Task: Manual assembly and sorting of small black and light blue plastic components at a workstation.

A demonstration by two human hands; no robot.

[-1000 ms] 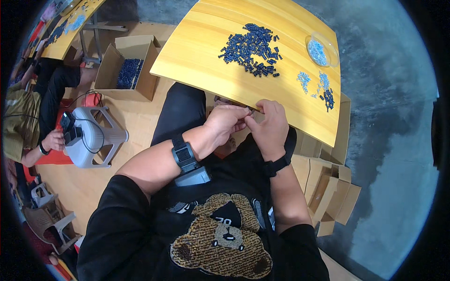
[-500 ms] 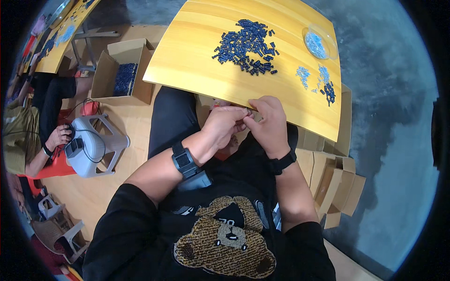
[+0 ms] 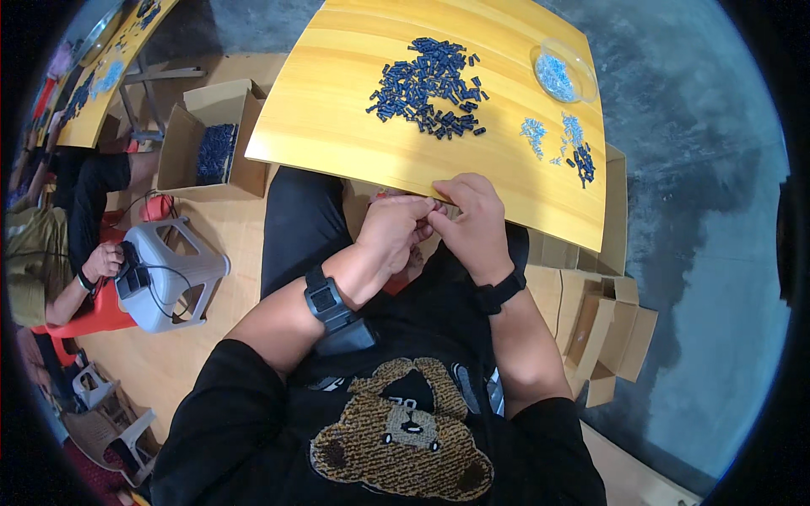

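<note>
At the table's near edge my left hand [image 3: 390, 229] and my right hand [image 3: 475, 221] meet, thumbs and fingertips pinched together. Whatever lies between their fingers is too small and too covered to make out. Just beyond them, on the yellow wooden table [image 3: 337, 126], spreads a pile of small dark cylindrical pieces [image 3: 426, 84]. Off to the right lie two little heaps of tiny pale pieces [image 3: 533, 135], with a few finished-looking dark pieces [image 3: 584, 164] beside them. A round clear dish [image 3: 591, 83] at the far right holds more pale blue pieces [image 3: 553, 76].
Left of the table stands an open cardboard box [image 3: 245, 160] filled with dark pieces. A co-worker's hand [image 3: 103, 262] rests by a grey plastic stool [image 3: 169, 287]. Cardboard boxes [image 3: 620, 337] stand at right, near a grey wall [image 3: 692, 169].
The table and its piles sit slightly further left in the picture. My hands stay pinched together at the table edge, with only a slight shift of the fingers.
</note>
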